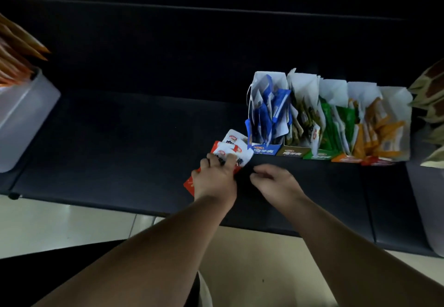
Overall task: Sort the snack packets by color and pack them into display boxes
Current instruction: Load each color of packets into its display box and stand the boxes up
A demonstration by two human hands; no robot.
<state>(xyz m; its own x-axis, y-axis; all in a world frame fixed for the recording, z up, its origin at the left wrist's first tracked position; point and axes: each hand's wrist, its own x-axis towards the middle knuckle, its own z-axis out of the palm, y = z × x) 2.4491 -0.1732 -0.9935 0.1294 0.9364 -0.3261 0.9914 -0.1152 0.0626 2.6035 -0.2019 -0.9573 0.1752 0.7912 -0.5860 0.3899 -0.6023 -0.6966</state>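
Head view: a row of display boxes is recorded on the dark counter (120, 150), led by the blue display box (264, 149), which is filled with blue packets (278, 107). To its right, in order, a brown box (292, 153), a green box (318, 155) and an orange box (346, 158) are noted, each stocked. The contents of a red-fronted box (378, 161) at the far end cannot be confirmed. Just left of the blue display box, a bunch of red-and-white packets (234, 149) is gripped by the fingers of the left hand (216, 179). The right hand (276, 183), just in front of that box, is loosely curled with nothing grasped. Sorting is judged well advanced. The red-and-white packets are not yet boxed, and orange packets (14, 50) are seen in a bin (21, 119) far left of it.
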